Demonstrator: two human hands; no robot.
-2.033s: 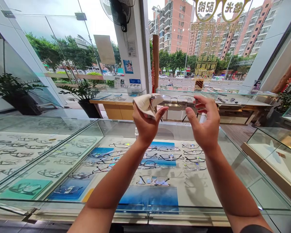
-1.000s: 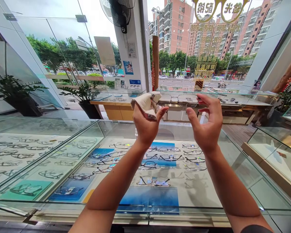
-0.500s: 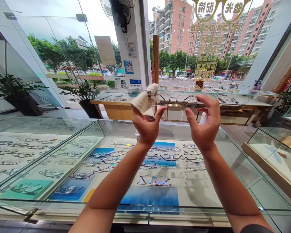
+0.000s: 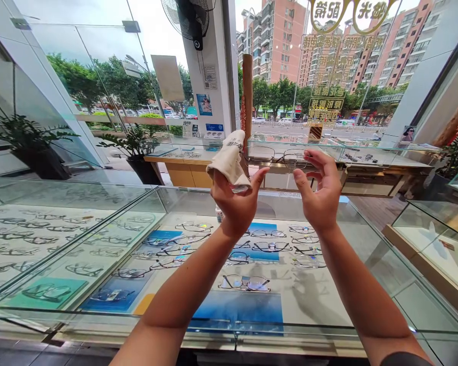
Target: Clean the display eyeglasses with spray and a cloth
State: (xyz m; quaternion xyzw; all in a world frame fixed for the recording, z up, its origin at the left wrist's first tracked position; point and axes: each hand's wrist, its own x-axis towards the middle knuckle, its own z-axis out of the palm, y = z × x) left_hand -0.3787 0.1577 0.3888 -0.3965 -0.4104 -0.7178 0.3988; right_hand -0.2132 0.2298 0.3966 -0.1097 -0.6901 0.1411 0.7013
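Note:
A pair of thin-rimmed eyeglasses (image 4: 279, 158) is held up in front of me, above the glass display case. My right hand (image 4: 320, 195) is closed on its right end, with the fingertips at the outer edge of the lens and the thumb just below. A pale cleaning cloth (image 4: 227, 158) with dark print drapes over the fingers of my left hand (image 4: 236, 206), which grips it. That hand's thumb points toward the left lens. The cloth hides most of the left fingers, so whether they also touch the frame I cannot tell.
Under my arms is the glass display case (image 4: 305, 310), with several eyeglasses (image 4: 245, 282) and blue mats inside. Another glass-topped counter (image 4: 198, 161) runs along the window. Potted plants (image 4: 137, 147) stand at the left, and a smaller case (image 4: 431, 244) at the right.
My hands have come slightly closer together. The eyeglasses have turned a little, and the cloth has shifted and folded differently over my left fingers.

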